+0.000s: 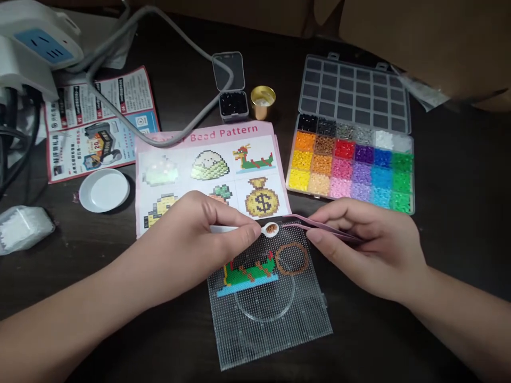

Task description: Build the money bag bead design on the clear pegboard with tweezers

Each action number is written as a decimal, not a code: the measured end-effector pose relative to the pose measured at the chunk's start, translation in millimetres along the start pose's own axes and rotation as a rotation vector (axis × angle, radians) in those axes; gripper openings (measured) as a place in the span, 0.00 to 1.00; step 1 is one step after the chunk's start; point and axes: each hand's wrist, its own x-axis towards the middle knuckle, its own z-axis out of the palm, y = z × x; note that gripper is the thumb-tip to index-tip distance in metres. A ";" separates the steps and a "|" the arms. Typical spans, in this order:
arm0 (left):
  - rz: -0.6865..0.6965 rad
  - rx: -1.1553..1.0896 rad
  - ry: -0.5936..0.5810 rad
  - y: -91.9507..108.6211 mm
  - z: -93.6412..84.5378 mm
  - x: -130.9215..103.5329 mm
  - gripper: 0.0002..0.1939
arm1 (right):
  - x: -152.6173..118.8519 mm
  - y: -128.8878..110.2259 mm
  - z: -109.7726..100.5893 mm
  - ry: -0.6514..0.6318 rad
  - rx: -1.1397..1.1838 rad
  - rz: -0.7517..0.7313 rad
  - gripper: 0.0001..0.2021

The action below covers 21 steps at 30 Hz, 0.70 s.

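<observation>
Above a dark tabletop (379, 346), the left hand (191, 244) is grasping a white spoon (264, 231), the right hand (371, 250) pink tweezers (304, 220).

Dim light, glare on pattern sheet (231, 166), outer edges perhaps soft

The pegboard (271, 338) is clear plastic, rough with tiny pegs, and the fused-looking green figure (247, 275) on it is made of matt plastic beads. The spoon (223, 229) is smooth white plastic; the tweezers (331, 230) have a smooth pink finish. The bead case (355, 96) is translucent plastic. The pattern sheet (233, 178) is paper with a glossy glare, the leaflet (112, 96) printed paper. The cup (261, 111) looks like shiny gold metal, the dish (104, 189) smooth white plastic, the counter (171, 340) dark and smooth with a faint sheen.
</observation>
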 end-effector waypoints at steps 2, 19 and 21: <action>0.047 0.023 -0.013 0.1 1.2 -1.4 0.11 | 0.0 -0.1 0.0 -0.001 0.017 0.006 0.05; 0.682 0.472 0.176 -7.7 1.6 -8.9 0.08 | -0.3 2.1 0.1 0.022 0.043 0.038 0.07; 0.713 0.509 0.174 -10.4 -0.1 -9.1 0.07 | -0.4 2.6 0.2 0.022 0.049 0.041 0.07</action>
